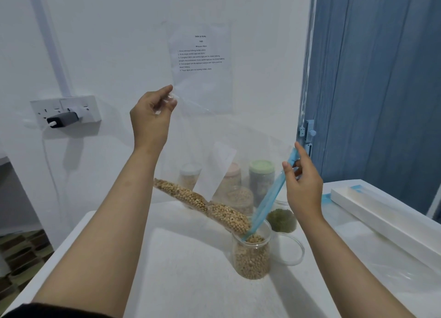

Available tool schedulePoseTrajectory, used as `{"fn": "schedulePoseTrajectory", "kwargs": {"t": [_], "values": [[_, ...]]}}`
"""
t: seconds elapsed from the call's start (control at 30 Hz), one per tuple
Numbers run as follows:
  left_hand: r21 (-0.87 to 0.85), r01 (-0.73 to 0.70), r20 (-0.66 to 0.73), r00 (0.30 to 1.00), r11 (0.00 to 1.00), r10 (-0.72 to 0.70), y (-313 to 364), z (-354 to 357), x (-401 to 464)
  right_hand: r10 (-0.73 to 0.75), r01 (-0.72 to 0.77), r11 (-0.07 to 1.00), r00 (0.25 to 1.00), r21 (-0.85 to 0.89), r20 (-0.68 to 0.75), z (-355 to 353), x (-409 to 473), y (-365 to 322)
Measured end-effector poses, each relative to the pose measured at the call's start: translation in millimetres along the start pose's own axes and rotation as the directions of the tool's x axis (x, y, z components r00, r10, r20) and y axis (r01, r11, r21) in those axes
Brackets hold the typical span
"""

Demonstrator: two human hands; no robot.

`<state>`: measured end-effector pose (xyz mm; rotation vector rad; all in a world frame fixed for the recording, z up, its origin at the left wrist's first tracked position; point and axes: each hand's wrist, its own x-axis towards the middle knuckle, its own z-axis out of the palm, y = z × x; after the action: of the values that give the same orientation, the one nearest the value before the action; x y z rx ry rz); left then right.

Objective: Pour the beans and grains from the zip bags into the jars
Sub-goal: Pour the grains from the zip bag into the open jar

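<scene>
Clear zip bag (214,136) of soybeans (207,205): tilted, left hand (152,117) pinching its raised bottom corner, right hand (303,184) pinching the blue zip edge (269,196). Bag mouth sits in the open jar (251,255) on the bench (186,282), below the right hand.

The room is bright with soft, cool light, and it seems to come from above and the right, since dark shadows fall left of the wall plug (68,112) and under the arms. The picture bends at its edges. The paper (201,55) above the left hand's fingers (167,91) is too blurry to read.
</scene>
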<state>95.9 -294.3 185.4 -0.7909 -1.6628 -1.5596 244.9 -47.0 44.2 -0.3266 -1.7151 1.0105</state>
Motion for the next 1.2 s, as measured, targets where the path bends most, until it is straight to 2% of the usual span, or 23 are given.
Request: {"fn": "schedulePoseTrajectory", "kwargs": {"t": [1.2], "values": [[0.026, -0.032, 0.008, 0.999, 0.999, 0.031, -4.4, 17.8, 4.2, -0.007, 0.009, 0.997, 0.999, -0.072, 0.038, 2.7, 9.6, 8.5]]}}
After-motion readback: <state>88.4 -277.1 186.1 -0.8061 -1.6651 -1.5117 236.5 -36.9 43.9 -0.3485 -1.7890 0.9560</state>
